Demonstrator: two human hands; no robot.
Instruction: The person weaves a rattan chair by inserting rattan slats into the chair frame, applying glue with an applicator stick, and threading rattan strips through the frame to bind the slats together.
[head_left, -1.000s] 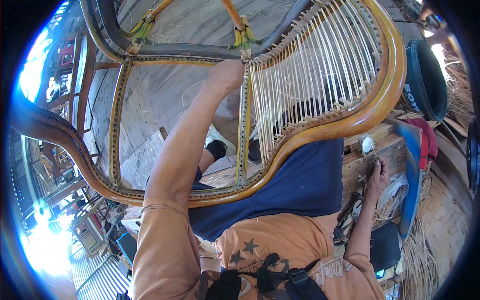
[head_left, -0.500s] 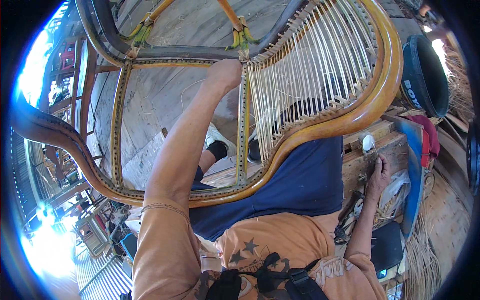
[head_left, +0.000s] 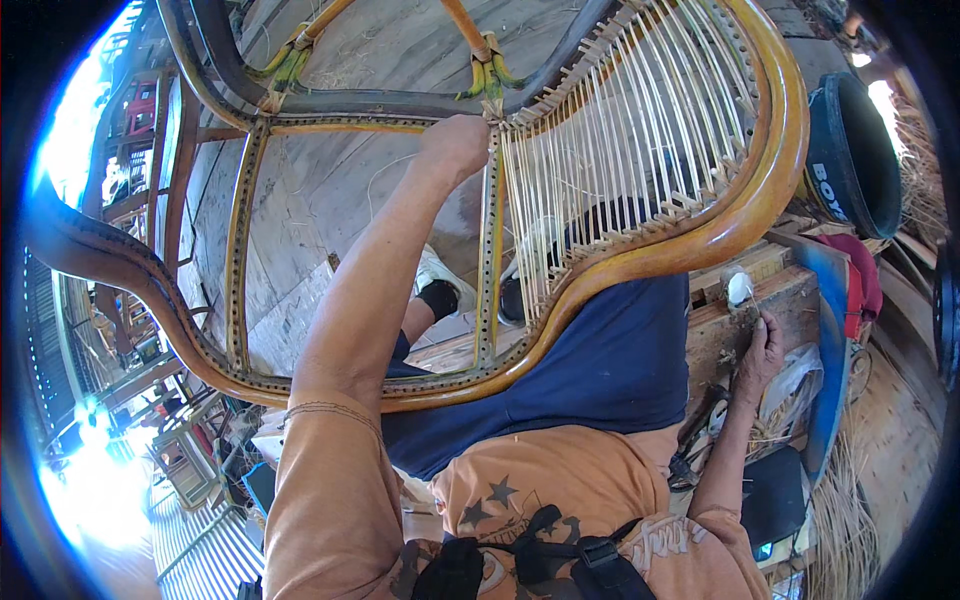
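A curved wooden chair frame (head_left: 700, 240) lies across my lap, its right panel filled with pale cane strands (head_left: 620, 170). My left hand (head_left: 455, 145) is closed around the drilled upright rail (head_left: 490, 260) at the top of the frame, beside the woven panel. My right hand (head_left: 762, 348) reaches down to a wooden block (head_left: 790, 300) at my right side, fingers curled on something small that I cannot make out. A small pale object (head_left: 740, 288) stands on the block just above that hand.
A dark round tub (head_left: 850, 150) stands at the right. A blue board (head_left: 830, 350) and red cloth (head_left: 860, 280) lie beside the block. Loose cane fibres (head_left: 850, 500) are heaped lower right. My feet (head_left: 440, 290) rest on the plank floor below the frame.
My right hand has moved slightly along the wooden block. My left hand stays on the rail and the frame has not shifted.
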